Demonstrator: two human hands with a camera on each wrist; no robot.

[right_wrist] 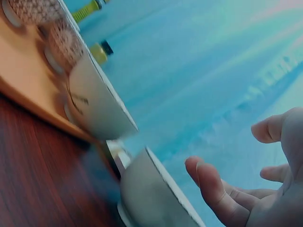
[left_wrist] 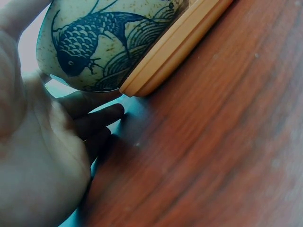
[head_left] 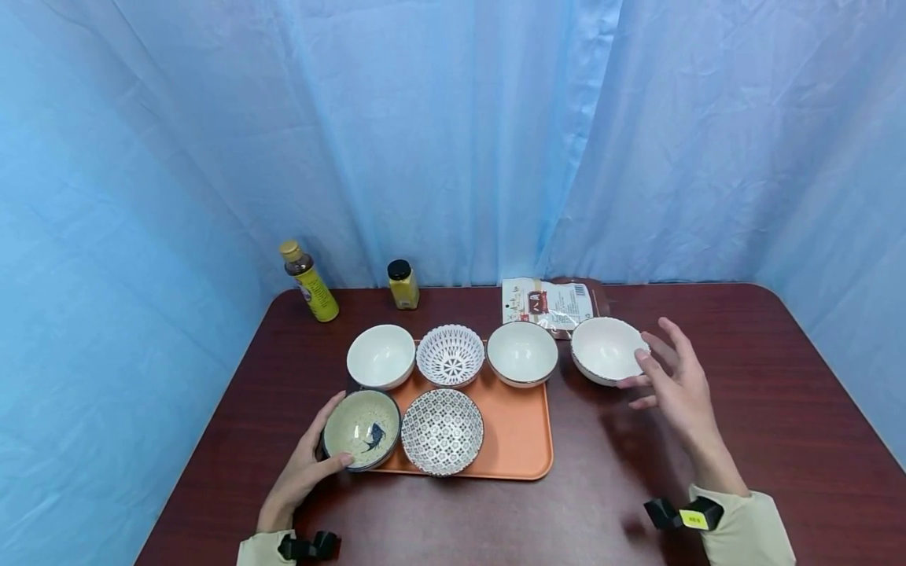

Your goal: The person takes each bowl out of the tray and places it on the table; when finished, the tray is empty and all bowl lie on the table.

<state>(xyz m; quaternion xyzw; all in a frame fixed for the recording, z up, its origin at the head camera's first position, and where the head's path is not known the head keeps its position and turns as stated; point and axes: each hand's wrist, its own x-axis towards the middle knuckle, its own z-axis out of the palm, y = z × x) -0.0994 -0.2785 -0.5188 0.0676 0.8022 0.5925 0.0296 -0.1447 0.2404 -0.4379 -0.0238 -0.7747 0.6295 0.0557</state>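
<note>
Holding the fish bowl [head_left: 359, 424], my left grip [head_left: 306, 465] should press evenly; my spread, empty right grip [head_left: 677, 385] hovers beside a white bowl [head_left: 605, 350].

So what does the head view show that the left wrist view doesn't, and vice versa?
Only the head view shows the right hand, the round white bowl beside it, the slim yellow-labelled bottle, the black-lidded yellow jar and the flat white packet.

Only the left wrist view shows the dark blue fish painted on the outer wall of the round speckled cream bowl.

Both show the left hand, that bowl, the orange rectangular tray and the dark reddish table.
</note>
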